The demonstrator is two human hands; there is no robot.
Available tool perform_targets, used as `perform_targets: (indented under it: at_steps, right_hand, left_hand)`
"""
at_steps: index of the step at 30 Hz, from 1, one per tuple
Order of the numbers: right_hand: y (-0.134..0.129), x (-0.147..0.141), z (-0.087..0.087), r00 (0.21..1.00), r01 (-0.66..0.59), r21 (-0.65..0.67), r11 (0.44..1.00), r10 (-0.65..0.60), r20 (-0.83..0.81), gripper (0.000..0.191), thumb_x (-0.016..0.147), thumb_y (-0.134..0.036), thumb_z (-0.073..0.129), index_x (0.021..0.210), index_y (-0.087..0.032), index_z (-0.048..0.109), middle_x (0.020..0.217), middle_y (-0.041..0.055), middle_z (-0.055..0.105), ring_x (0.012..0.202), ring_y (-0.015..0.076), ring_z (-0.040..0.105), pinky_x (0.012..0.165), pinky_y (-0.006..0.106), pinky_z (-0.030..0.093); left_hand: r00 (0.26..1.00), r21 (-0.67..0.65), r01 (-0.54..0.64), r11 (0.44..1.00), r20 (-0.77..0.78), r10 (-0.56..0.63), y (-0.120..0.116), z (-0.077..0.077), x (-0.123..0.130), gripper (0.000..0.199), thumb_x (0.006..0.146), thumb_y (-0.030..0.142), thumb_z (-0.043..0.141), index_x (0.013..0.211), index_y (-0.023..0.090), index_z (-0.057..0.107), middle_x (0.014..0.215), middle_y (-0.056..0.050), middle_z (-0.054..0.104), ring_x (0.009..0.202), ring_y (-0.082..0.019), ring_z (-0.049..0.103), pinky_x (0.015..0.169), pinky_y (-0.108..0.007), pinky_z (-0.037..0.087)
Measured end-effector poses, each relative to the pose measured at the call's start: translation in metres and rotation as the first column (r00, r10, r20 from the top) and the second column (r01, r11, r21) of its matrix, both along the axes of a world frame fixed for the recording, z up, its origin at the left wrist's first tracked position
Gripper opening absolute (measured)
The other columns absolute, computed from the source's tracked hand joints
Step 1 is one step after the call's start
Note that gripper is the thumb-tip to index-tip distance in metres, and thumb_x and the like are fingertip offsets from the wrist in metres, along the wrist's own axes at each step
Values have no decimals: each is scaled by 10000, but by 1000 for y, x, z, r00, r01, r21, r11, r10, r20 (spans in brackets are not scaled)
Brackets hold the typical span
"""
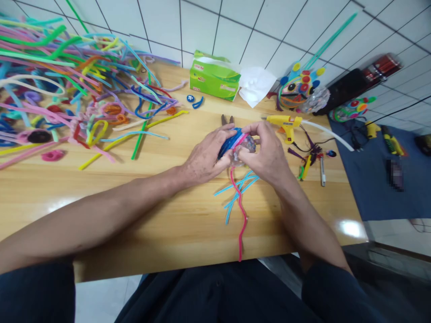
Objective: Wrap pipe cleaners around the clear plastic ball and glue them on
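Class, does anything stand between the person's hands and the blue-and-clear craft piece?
Nothing visible does: the left hand and right hand hold the craft piece directly. The yellow glue gun lies to the right.

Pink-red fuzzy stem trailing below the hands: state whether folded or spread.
Spread out: the stem snakes toward the near edge of the wooden table.

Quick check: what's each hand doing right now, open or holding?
Left hand: closed, holding the blue-wrapped clear piece.
Right hand: closed, gripping the same piece from its clear side.
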State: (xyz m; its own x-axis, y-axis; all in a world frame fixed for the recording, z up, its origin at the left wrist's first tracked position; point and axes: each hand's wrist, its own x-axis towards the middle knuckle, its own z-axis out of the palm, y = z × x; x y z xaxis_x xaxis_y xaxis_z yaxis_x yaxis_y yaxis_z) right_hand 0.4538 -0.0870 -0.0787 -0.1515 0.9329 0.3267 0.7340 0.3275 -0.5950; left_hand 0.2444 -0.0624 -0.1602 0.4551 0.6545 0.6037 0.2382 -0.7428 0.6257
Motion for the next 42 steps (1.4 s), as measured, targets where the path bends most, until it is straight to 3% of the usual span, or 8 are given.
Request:
perform_targets:
  at_steps: [11, 18, 32, 36, 42]
  right_hand:
    - [1, -5, -2, 1000, 26, 15, 1000, -26, 13, 375, 694, -253, 764, 1024, -292, 590, 1111, 66, 706, 1106, 317, 686, 1039, 532, 597]
    - [5, 5, 3, 997, -44, -69, 997, 39, -70, 248, 817, -286, 719, 1057, -270, 659, 1131, 59, 727, 1082, 279, 702, 1058, 516, 601]
    - [4, 7, 6, 994, -74, -73, 995, 68, -84, 248, 844, -326, 764, 1076, -257, 705, 1152, 65, 745, 1070, 279, 709, 1048, 512, 595]
    - [4, 7, 6, 993, -85, -71, 994, 78, -87, 259, 846, -338, 766, 1086, -261, 704, 1166, 63, 746, 1081, 275, 704, 1043, 500, 596]
    - [3, 5, 6, 995, -67, -82, 994, 61, -76, 245, 859, -329, 756, 1089, -267, 702, 1185, 68, 745, 1104, 277, 699, 1049, 500, 595]
  left_hand:
    - [1000, 1, 11, 1000, 6, -11, -3, 1, -1, 545, 1151, 477, 521, 1617, 195, 536, 1705, -225, 575, 1609, -349, 559, 1333, -584, 472]
    - [1000, -22, 20, 1000, 20, -20, -1, 3, -1, 532, 1206, 500, 385, 1601, 186, 556, 1695, -216, 587, 1618, -323, 546, 1345, -575, 448]
    - [996, -98, 52, 994, 83, -44, 4, 7, 0, 521, 1192, 569, 410, 1521, 196, 564, 1593, -209, 638, 1550, -320, 580, 1313, -546, 465]
    - [995, -61, 41, 997, 93, -35, 10, 4, 2, 518, 1172, 595, 461, 1478, 192, 571, 1527, -204, 669, 1479, -320, 624, 1275, -531, 491]
    - [998, -61, -14, 998, 61, 17, 9, -2, 9, 522, 1177, 600, 391, 1501, 221, 544, 1545, -202, 654, 1490, -340, 606, 1286, -559, 472]
